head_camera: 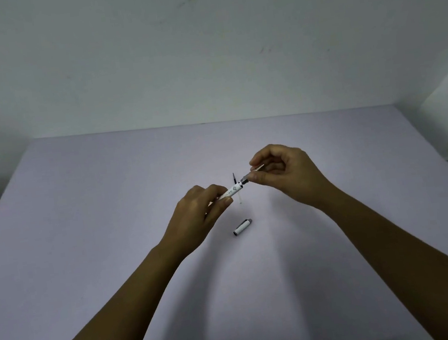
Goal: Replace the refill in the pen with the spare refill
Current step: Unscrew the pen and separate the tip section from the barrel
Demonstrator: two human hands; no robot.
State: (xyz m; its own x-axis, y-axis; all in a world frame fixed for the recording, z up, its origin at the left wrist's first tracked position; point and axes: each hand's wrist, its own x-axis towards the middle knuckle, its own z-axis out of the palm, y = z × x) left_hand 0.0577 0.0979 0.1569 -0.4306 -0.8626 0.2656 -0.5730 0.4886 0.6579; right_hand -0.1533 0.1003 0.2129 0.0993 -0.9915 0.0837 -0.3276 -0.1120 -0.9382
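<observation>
Left hand (198, 215) pinches white pen barrel (232, 191) above table (81, 215) centre. Right hand (282, 175), at 2 o'clock, fingers curled, grips pen's tip section (246, 179). Refill (237, 188) behind, probably lying on table. Cap (242, 227) at 6 o'clock.

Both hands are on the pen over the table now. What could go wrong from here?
The right hand pinches the small tip section while the left hand holds the barrel; if they come apart suddenly, the tip piece could slip free. The spare refill lies on the table right under the pen, partly hidden, so a dropped part or a lowered hand might knock it. The cap lies loose close by and might roll if nudged.
</observation>
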